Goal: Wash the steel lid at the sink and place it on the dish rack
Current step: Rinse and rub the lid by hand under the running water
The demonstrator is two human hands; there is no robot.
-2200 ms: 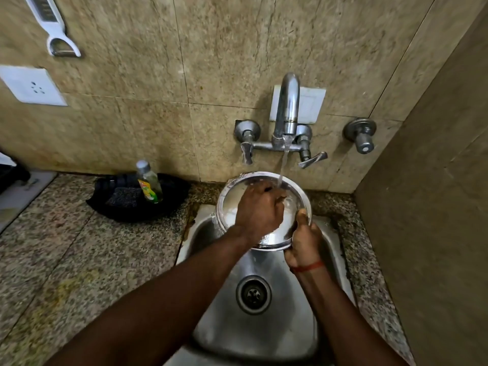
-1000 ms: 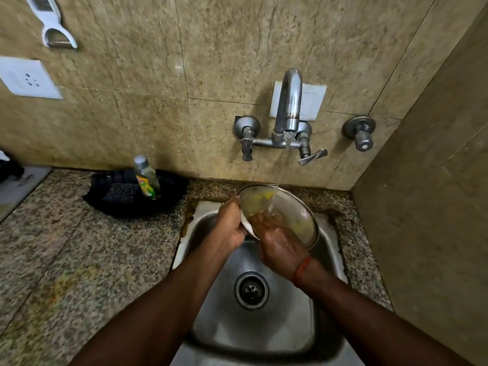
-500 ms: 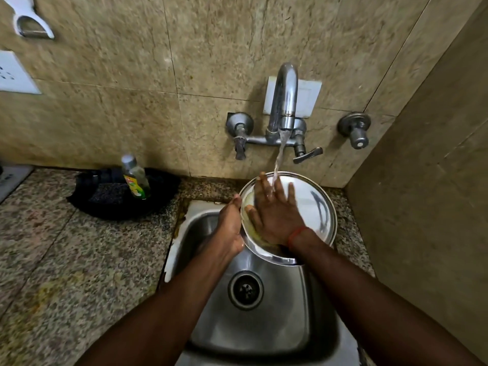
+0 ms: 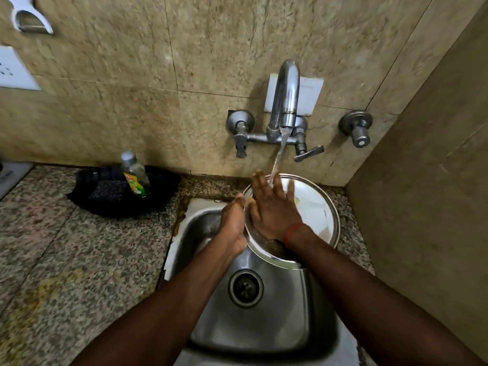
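Note:
The round steel lid (image 4: 315, 210) is tilted over the back of the steel sink (image 4: 264, 320), under the running tap (image 4: 286, 101). My left hand (image 4: 233, 225) grips the lid's left rim. Flat on the lid's face lies my right hand (image 4: 273, 207), fingers spread, with water falling on the fingertips. A red thread circles the right wrist. Yellowish residue shows on the lid beside the right hand. The dish rack is not in view.
A dish-soap bottle (image 4: 134, 175) stands in a black tray (image 4: 116, 196) on the granite counter (image 4: 66, 247) to the left. Tap handles (image 4: 307, 153) and a wall valve (image 4: 357, 130) sit above the sink. A brown wall (image 4: 427, 194) closes the right side.
Earlier my right hand held the rim while my left rubbed the lid. The hands swapped: my left now holds the rim and my right rubs the face, its fingers sliding up under the stream.

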